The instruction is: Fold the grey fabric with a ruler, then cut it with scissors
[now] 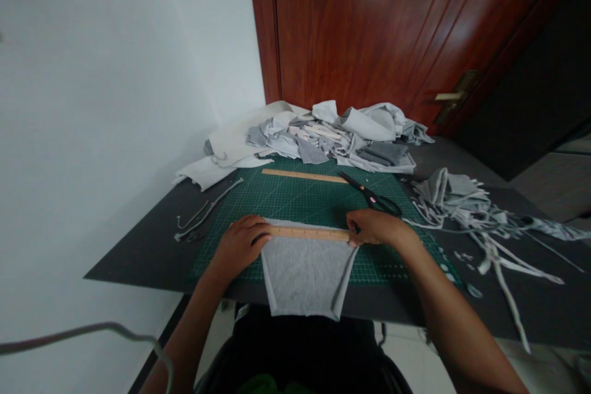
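A piece of grey fabric (307, 277) lies over the front part of the green cutting mat (295, 197), its lower end hanging past the table edge. Across its upper part runs a wooden ruler (309, 233). My left hand (242, 240) is closed at the ruler's left end, the thumb pointing inward along it. At the other end, my right hand (369, 227) pinches the ruler together with the fabric's right corner. Black-handled scissors (369, 194) rest on the mat beyond my right hand. A second wooden ruler (305, 176) lies farther back.
Heaped white and grey fabric pieces (323, 135) cover the table's back, before a brown wooden door (369, 31). Grey scraps and strips (457, 197) spread over the right side. Cords (207, 212) lie at left, near the white wall (115, 104). A cable (111, 325) crosses the lower left.
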A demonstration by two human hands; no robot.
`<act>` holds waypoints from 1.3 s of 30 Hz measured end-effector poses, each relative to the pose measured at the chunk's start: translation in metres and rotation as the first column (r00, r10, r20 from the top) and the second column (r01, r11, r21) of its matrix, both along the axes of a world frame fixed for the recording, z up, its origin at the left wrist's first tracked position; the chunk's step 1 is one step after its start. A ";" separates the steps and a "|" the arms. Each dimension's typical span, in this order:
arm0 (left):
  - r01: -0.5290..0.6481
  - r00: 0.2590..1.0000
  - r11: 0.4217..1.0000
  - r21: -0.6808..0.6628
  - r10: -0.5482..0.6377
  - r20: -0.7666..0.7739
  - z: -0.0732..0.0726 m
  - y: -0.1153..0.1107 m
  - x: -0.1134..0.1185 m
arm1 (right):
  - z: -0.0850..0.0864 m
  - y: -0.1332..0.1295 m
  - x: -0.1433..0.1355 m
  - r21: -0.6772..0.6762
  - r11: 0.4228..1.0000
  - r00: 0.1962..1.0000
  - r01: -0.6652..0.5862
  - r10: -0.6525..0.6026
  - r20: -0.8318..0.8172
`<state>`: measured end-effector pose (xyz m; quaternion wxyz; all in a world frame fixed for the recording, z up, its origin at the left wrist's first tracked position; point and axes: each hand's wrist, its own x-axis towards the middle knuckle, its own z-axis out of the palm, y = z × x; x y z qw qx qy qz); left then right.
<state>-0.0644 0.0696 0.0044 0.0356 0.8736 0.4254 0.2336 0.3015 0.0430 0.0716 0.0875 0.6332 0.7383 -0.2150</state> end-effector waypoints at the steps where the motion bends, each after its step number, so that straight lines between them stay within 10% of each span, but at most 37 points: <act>1: -0.014 1.000 1.000 0.004 0.014 0.009 0.000 0.001 0.000 | 0.000 0.000 0.000 -0.001 1.000 1.000 -0.002 0.002 0.000; 10: -0.076 0.996 0.997 0.016 0.075 0.048 -0.001 0.006 -0.005 | -0.004 0.002 0.004 -0.022 1.000 1.000 -0.003 0.004 0.028; 21: 0.113 0.994 0.993 -0.033 -0.113 0.001 -0.007 0.002 -0.004 | -0.003 0.003 0.004 0.010 0.997 0.995 -0.072 0.073 -0.073; 39: -0.021 0.995 0.989 -0.145 0.035 0.095 -0.002 -0.004 -0.007 | -0.006 0.005 0.012 -0.091 0.994 0.999 0.053 -0.054 -0.009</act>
